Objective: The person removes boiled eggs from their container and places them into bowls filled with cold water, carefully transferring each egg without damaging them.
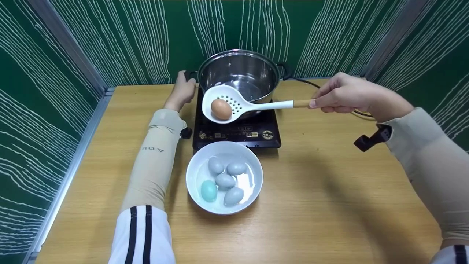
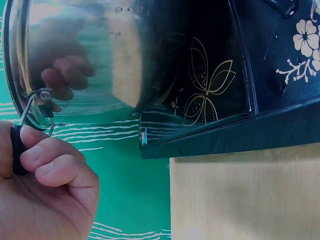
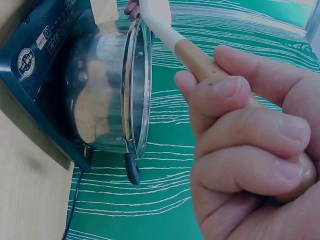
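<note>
My right hand (image 1: pixel 342 93) grips the wooden handle (image 3: pixel 200 60) of a white slotted spoon (image 1: pixel 269 105). One brown egg (image 1: pixel 221 109) lies in the spoon's bowl, which hangs over the front rim of a steel pot (image 1: pixel 240 73). On the pot's left side, my left hand (image 1: pixel 182 90) holds the black handle (image 2: pixel 19 150), fingers curled round it. The pot stands on a black induction cooker (image 1: pixel 238 134). In front of the cooker is a white bowl (image 1: pixel 194 161) of water holding several pale bluish eggs (image 1: pixel 233 196) and one turquoise egg (image 1: pixel 209 190).
All of this stands on a light wooden table (image 1: pixel 311 216). A black power cord (image 1: pixel 309 83) runs off to the right behind the pot. Green panels (image 1: pixel 179 36) with white wavy lines close in the back and both sides.
</note>
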Tool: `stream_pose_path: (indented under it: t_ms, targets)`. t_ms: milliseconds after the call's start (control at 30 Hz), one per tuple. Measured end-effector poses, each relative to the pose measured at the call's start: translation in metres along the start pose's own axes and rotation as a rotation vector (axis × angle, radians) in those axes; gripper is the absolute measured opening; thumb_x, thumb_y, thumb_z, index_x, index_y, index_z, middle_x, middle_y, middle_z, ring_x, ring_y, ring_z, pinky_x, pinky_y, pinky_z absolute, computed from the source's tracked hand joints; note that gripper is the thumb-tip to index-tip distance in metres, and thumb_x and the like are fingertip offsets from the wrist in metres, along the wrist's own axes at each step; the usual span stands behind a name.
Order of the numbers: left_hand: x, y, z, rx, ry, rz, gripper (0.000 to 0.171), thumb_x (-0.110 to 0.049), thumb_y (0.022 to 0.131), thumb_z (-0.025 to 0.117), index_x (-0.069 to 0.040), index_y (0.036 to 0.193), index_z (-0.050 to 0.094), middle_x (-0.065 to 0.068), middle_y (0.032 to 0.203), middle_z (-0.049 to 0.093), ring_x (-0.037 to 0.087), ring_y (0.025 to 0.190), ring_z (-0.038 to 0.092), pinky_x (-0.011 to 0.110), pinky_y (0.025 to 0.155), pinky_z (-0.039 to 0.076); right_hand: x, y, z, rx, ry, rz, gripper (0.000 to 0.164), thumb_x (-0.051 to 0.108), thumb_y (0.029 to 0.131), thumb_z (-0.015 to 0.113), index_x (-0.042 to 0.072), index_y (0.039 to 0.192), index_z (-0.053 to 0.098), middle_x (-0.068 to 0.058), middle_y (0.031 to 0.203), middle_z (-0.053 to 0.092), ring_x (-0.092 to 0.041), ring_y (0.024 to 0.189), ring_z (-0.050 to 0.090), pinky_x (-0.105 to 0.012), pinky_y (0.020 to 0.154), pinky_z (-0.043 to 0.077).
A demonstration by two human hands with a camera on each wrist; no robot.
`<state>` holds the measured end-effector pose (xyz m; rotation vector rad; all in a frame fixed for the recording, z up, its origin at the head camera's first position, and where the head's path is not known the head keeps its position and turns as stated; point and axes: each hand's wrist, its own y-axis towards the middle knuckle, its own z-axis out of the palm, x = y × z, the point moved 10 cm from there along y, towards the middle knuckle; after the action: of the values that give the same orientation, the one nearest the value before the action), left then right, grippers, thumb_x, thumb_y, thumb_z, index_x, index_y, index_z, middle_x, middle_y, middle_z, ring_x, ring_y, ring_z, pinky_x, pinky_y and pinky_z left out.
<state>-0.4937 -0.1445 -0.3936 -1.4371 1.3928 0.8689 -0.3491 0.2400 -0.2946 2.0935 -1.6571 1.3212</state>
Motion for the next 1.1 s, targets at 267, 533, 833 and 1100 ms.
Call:
stream_pose_path:
  t_ms: [267, 533, 833, 1100]
  targets:
    - [0.001, -0.001, 0.000, -0.005, 0.003, 0.000, 0.052, -0.024, 0.105, 0.030, -0.018, 0.152, 0.009, -0.001, 0.073, 0.038, 0.011, 0.051, 0.033, 0.025, 0.048, 0.030, -0.007, 0.001, 0.005, 0.007, -0.006, 0.005, 0.033, 0.033, 0.089, 0.073, 0.004, 0.104, 0.074, -0.002, 0.066, 0.055, -0.012, 0.040, 0.035, -0.021, 0.039, 0.033]
    - [-0.001, -0.001, 0.000, -0.005, 0.000, 0.019, 0.053, -0.025, 0.105, 0.030, -0.019, 0.153, 0.009, -0.001, 0.075, 0.039, 0.011, 0.050, 0.033, 0.025, 0.048, 0.030, -0.012, 0.003, 0.014, 0.042, -0.008, -0.014, 0.033, 0.033, 0.089, 0.073, 0.003, 0.103, 0.073, -0.002, 0.064, 0.054, -0.011, 0.040, 0.035, -0.020, 0.037, 0.030]
    - [-0.002, -0.001, 0.001, 0.004, -0.021, -0.009, 0.053, -0.024, 0.105, 0.031, -0.020, 0.152, 0.007, -0.001, 0.074, 0.039, 0.012, 0.051, 0.032, 0.025, 0.048, 0.028, -0.018, 0.006, 0.022, 0.057, -0.044, -0.020, 0.030, 0.031, 0.088, 0.074, 0.006, 0.105, 0.075, -0.003, 0.065, 0.055, -0.012, 0.042, 0.037, -0.020, 0.039, 0.032]
    - [-0.012, -0.017, 0.002, 0.043, -0.049, -0.033, 0.049, -0.021, 0.105, 0.030, -0.017, 0.150, 0.010, 0.000, 0.075, 0.038, 0.011, 0.051, 0.033, 0.026, 0.048, 0.029, -0.021, 0.010, 0.034, 0.093, -0.046, -0.036, 0.026, 0.026, 0.088, 0.075, 0.005, 0.102, 0.075, -0.004, 0.065, 0.055, -0.012, 0.042, 0.037, -0.021, 0.039, 0.032]
